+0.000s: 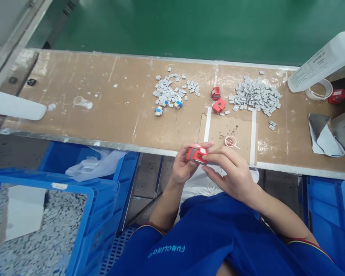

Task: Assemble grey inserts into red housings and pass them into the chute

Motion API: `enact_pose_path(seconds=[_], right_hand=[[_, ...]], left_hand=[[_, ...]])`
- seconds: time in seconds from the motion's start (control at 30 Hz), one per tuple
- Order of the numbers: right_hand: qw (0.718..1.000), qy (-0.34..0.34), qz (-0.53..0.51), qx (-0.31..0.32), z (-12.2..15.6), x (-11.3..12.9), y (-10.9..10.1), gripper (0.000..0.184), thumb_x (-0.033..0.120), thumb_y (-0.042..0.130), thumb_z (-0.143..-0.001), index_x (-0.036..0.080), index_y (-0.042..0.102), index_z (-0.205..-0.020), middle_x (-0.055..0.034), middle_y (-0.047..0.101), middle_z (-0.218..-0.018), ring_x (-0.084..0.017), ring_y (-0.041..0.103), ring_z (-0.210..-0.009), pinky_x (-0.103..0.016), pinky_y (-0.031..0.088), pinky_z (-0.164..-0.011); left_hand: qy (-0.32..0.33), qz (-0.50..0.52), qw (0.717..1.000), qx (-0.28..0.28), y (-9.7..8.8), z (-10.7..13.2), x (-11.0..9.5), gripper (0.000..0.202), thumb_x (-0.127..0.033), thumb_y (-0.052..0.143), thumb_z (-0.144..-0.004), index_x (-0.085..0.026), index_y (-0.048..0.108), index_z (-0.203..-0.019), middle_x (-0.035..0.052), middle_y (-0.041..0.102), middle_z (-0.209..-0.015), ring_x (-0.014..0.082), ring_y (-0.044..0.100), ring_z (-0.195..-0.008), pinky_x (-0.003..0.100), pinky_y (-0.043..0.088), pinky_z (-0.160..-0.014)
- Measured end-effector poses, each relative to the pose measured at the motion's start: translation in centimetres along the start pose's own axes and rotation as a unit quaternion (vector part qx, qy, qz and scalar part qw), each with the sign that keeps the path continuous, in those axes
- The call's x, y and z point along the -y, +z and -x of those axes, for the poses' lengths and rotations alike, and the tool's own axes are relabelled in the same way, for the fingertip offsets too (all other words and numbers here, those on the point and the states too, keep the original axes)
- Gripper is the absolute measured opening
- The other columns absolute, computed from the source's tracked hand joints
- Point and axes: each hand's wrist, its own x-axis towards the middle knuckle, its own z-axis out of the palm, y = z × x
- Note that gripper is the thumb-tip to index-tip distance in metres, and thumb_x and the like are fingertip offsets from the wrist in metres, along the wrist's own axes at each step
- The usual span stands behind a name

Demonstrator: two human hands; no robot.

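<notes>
My left hand [183, 165] grips a red plastic toy piece [197, 155] with grey and white parts, above the table's front edge. The fingers of my right hand [232, 172] are closed at the right end of this piece, with the thumb below. Just beyond my right hand stands a small round cup [230, 141] with a thin white stick in it. Farther back lie two similar red pieces [219, 105], one behind the other. To their right spreads a pile of small grey-white tiles [257, 94], and a smaller heap of such tiles [169, 90] lies to the left.
Small yellow, white and blue pieces [158, 111] lie by the left heap. A white bottle [322, 61] leans at the right beside a tape roll [319, 90]. Blue crates [103, 199] stand below the table [109, 115]; a green surface [189, 30] runs behind it.
</notes>
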Motion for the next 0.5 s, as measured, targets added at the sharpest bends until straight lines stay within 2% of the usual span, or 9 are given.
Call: enact_pose_path(seconds=[0.13,0.23,0.3,0.4,0.5], right_hand=[[0.999,-0.005,0.037,-0.004,-0.1,0.3,0.1,0.012,0.019,0.064,-0.102,0.020,0.064,-0.114,-0.0083,0.071,-0.102,-0.021,0.071,-0.095,-0.035,0.059,-0.080],[0.995,-0.017,0.102,-0.008,-0.2,0.6,0.2,0.006,0.018,0.064,-0.102,0.019,0.065,-0.108,-0.0077,0.071,-0.096,-0.020,0.068,-0.087,-0.034,0.056,-0.075],[0.989,-0.029,0.143,-0.014,-0.4,0.7,0.0,0.003,0.016,0.063,-0.102,0.018,0.065,-0.103,-0.0069,0.070,-0.089,-0.019,0.065,-0.079,-0.033,0.054,-0.070],[0.988,-0.045,0.149,-0.013,-0.3,0.9,-1.2,0.008,0.011,0.062,-0.101,0.018,0.064,-0.101,-0.0066,0.071,-0.088,-0.018,0.064,-0.075,-0.032,0.053,-0.067],[0.992,-0.017,0.123,-0.012,1.3,1.2,-4.3,0.012,0.008,0.064,-0.099,0.018,0.065,-0.106,-0.0067,0.073,-0.094,-0.017,0.067,-0.079,-0.030,0.054,-0.069]], left_hand=[[-0.007,0.005,1.000,-0.015,0.2,-0.3,0.1,0.029,-0.039,0.080,-0.091,-0.030,0.068,-0.116,0.0098,0.073,-0.137,0.0240,0.076,-0.112,0.041,0.062,-0.097],[0.035,-0.019,0.999,0.007,-0.2,-0.2,0.1,0.027,-0.032,0.075,-0.095,-0.032,0.069,-0.121,0.0086,0.074,-0.135,0.0251,0.075,-0.117,0.044,0.060,-0.102],[0.068,-0.059,0.995,0.033,-0.3,-0.1,-0.2,0.029,-0.028,0.073,-0.097,-0.031,0.069,-0.126,0.0097,0.074,-0.134,0.0267,0.074,-0.120,0.045,0.059,-0.104],[0.077,-0.154,0.981,0.091,0.2,-0.7,-1.5,0.035,-0.025,0.070,-0.098,-0.030,0.068,-0.133,0.0117,0.072,-0.139,0.0279,0.071,-0.125,0.043,0.059,-0.105],[0.069,-0.296,0.933,0.191,-0.1,-3.3,-3.2,0.053,-0.038,0.074,-0.096,-0.029,0.060,-0.146,0.0136,0.070,-0.142,0.0276,0.071,-0.124,0.041,0.058,-0.105]])
